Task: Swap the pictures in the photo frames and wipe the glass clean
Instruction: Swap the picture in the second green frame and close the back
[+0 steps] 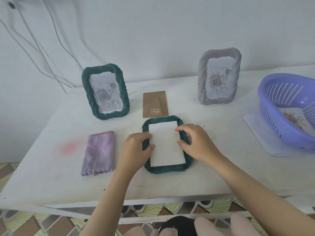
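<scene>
A green frame lies face down at the centre of the table, a white sheet in its recess. Both hands clasp it: the left hand curls over the 9 o'clock rail, the right hand over the 3 o'clock rail. A brown backing board lies at 12 o'clock, a purple cloth at 9.

A slotted lilac plastic basket sits at the right edge of the white table, which bears a faint pink smudge. Grey cables hang down the wall; patterned floor tiles lie below.
</scene>
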Action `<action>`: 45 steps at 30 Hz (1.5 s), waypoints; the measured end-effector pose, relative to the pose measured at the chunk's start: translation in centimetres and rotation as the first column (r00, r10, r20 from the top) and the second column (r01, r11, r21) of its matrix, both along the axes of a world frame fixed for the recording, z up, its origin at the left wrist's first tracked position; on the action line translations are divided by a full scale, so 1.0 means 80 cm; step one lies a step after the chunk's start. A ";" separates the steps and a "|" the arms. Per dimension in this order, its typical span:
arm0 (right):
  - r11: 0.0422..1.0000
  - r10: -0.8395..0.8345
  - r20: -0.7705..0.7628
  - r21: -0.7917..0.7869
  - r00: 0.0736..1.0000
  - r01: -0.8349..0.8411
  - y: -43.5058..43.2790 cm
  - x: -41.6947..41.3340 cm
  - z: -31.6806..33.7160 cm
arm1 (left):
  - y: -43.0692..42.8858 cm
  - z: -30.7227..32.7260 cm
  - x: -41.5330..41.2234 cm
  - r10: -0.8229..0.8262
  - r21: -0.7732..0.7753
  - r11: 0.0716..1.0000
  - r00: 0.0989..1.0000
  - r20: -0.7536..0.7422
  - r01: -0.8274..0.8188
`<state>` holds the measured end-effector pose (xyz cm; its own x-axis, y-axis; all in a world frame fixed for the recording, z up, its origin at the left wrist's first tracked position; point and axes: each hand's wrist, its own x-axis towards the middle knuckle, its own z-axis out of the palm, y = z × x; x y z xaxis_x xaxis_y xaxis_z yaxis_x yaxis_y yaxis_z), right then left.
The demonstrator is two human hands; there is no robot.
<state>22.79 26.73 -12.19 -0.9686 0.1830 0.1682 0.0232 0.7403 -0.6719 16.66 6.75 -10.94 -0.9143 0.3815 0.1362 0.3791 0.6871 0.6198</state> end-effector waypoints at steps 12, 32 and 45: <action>0.999 -0.001 0.013 0.036 1.000 0.001 -0.004 0.003 -0.004 | -0.009 -0.007 -0.005 0.026 0.105 0.994 1.000 -0.017 -0.024; 0.995 -0.050 -0.015 0.083 0.999 0.051 -0.013 0.009 -0.006 | 0.088 0.022 -0.110 0.289 -0.261 0.926 0.957 0.032 -0.272; 0.992 -0.064 -0.017 0.106 0.998 0.065 -0.013 0.009 -0.009 | 0.113 0.033 -0.143 0.419 -0.246 0.904 0.837 0.352 -0.349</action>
